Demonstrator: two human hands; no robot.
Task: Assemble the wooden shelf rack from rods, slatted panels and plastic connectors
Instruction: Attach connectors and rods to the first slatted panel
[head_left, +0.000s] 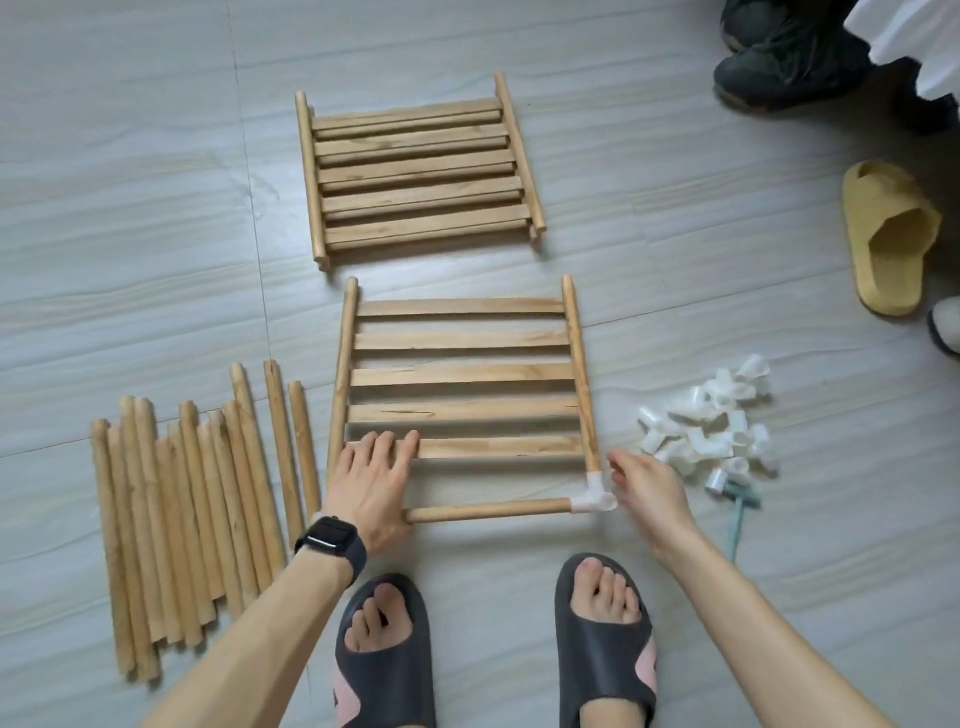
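Observation:
A slatted wooden panel (460, 376) lies flat on the floor in front of me. A white plastic connector (595, 498) sits on its near right corner, and a short rod (488, 510) runs left from it. My left hand (371, 483) rests flat on the panel's nearest slat, its thumb touching the rod's free left end. My right hand (641, 486) is just right of the connector, fingertips at it. A stack of more slatted panels (418, 169) lies farther away. Several loose rods (192, 499) lie at the left. A pile of white connectors (709, 428) lies at the right.
My feet in dark slippers (384, 654) stand close to the rod. A yellow slipper (891, 234) and dark shoes (789, 57) are at the upper right. A small green-handled tool (740, 512) lies beside the connector pile.

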